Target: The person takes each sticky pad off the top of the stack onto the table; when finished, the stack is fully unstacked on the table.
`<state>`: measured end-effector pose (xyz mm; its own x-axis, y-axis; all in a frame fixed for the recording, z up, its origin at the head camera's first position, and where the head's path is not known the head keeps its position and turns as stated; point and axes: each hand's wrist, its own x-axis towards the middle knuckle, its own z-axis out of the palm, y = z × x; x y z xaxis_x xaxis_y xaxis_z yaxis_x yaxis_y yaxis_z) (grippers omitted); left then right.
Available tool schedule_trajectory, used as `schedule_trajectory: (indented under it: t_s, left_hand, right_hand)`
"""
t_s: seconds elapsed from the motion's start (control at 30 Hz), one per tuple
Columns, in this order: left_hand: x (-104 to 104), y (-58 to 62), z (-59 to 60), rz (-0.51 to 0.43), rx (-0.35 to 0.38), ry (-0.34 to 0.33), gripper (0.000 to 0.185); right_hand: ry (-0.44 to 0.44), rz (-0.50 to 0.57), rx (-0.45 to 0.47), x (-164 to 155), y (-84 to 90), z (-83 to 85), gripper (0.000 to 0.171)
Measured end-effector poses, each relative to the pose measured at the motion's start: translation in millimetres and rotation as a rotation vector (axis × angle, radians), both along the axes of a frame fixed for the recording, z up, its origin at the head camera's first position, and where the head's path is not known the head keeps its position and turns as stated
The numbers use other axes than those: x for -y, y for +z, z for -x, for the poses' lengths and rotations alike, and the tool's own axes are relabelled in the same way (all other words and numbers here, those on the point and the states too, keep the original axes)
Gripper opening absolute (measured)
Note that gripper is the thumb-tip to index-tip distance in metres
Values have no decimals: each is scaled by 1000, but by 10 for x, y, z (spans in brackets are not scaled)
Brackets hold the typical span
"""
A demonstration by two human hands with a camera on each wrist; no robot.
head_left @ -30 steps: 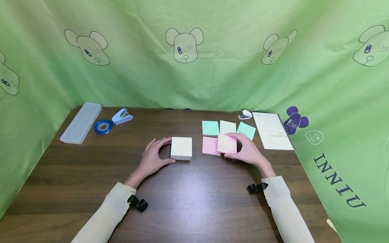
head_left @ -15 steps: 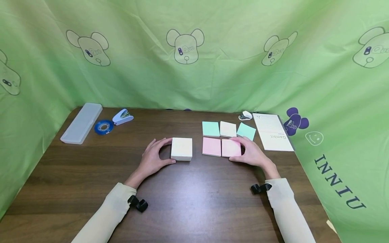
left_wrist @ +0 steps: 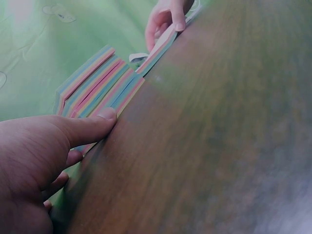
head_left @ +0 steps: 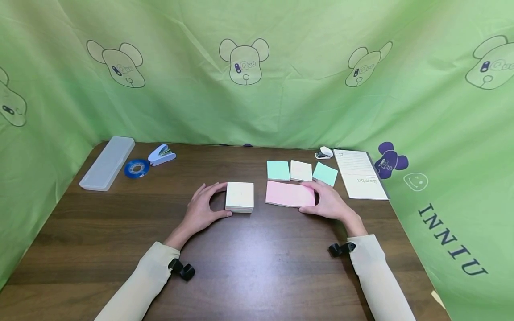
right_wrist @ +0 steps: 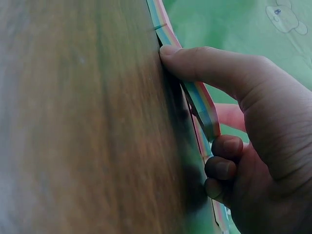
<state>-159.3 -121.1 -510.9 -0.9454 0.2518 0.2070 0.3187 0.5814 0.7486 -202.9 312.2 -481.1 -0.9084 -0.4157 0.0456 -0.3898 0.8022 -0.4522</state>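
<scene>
My left hand (head_left: 201,209) grips a tall stack of sticky note pads (head_left: 240,195), thumb at the near side and fingers at the far side. The top looks cream; striped pink, yellow and blue edges show in the left wrist view. With thumb and fingers, my right hand (head_left: 330,201) pinches a pink-topped sticky note pad (left_wrist: 162,52). Its left edge meets a second pink pad (head_left: 277,193), and the two form one strip. Behind them lie a teal pad (head_left: 278,170), a pale pad (head_left: 300,170) and a turned teal pad (head_left: 325,173).
A lined notepad (head_left: 360,174) and a small white stapler (head_left: 324,152) lie at the back right. At the back left are a translucent case (head_left: 107,163), a blue tape roll (head_left: 137,168) and a light blue stapler (head_left: 162,154). Green cloth (head_left: 305,107) hangs behind the table.
The right hand's pink pad first overlapped the other pink pad, then moved right, leaving a gap. Now it has come back left against that pad's edge. The left hand stays at its stack.
</scene>
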Motion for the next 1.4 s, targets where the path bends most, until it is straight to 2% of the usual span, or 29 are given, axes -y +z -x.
schedule_trajectory:
  t_s: [0.67, 0.97, 1.4]
  left_hand:
    - [7, 7, -3, -4, -4, -1, 91]
    - [8, 16, 2, -4, -11, -9, 92]
    - [5, 12, 14, -4, 2, -2, 92]
  right_hand:
    - [10, 11, 21, -33, 15, 2, 88]
    - [35, 85, 13, -10, 37, -7, 84]
    - [55, 215, -5, 187, 170, -73, 78]
